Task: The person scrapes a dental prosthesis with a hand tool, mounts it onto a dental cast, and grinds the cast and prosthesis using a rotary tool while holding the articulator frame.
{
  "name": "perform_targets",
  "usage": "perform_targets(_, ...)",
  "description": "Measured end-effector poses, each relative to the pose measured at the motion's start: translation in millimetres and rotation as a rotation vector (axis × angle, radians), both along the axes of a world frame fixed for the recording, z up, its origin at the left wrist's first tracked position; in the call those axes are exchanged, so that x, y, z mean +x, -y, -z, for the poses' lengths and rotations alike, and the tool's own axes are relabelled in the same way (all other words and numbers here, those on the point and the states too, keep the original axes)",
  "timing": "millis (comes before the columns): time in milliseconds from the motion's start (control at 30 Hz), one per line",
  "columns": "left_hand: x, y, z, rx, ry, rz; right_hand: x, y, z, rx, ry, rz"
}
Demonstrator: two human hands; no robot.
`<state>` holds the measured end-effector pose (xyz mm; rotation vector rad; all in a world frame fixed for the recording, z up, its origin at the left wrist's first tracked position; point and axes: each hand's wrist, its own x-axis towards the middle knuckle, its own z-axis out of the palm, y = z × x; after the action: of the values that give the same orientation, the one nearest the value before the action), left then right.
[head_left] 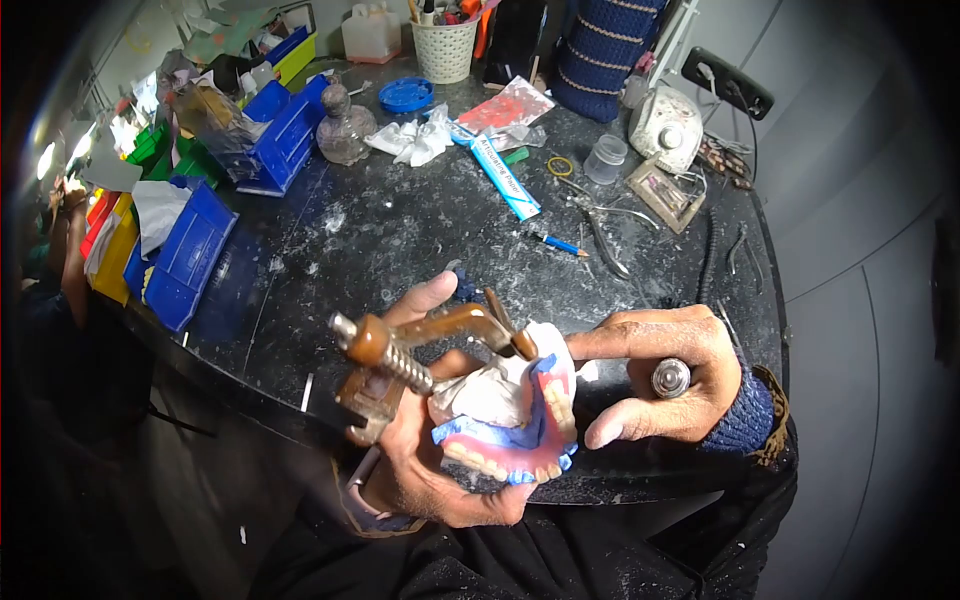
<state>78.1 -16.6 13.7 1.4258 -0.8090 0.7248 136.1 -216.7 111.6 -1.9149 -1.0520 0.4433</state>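
My left hand (440,485) is wrapped around a brass dental articulator (385,365) with a coiled spring and a curved arm. On it sits a white plaster cast (485,392), carrying a pink wax denture (510,455) with a row of cream teeth. Blue material (525,435) lies along the denture's inner side and edges. To the right, my right hand (670,365) is curled around a metal handpiece (671,378), seen end-on. Its index fingertip reaches the side of the cast, and its thumb is just right of the teeth. The handpiece's working tip is hidden.
Blue bins (185,255) line the left edge. A glass bottle (345,130), white tissue (412,138), an articulating paper pack (505,175), a blue pencil (560,243), pliers (603,240) and a control box (665,130) lie beyond my hands. Another person's arm shows far left.
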Motion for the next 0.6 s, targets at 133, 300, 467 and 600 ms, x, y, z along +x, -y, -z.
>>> perform_targets(133, 1.8, 13.9, -3.4, -0.160, -0.002, 0.119, -3.4, -0.1, 6.4, 0.126, -0.135, 0.047)
perform_targets(300, -4.0, -1.1, -9.4, 0.077, -0.138, 0.094, -8.3, 0.5, -2.3, 0.121, -0.298, 0.108)
perform_targets(467, -23.8, 15.8, -24.4, -0.385, -0.540, 0.201, -17.8, -1.7, 2.5, 0.384, -0.447, 0.236)
perform_targets(600, -23.9, 3.7, -24.1, -0.565, -0.665, 0.396, -17.9, -0.4, 7.1, 0.457, -0.383, 0.243)
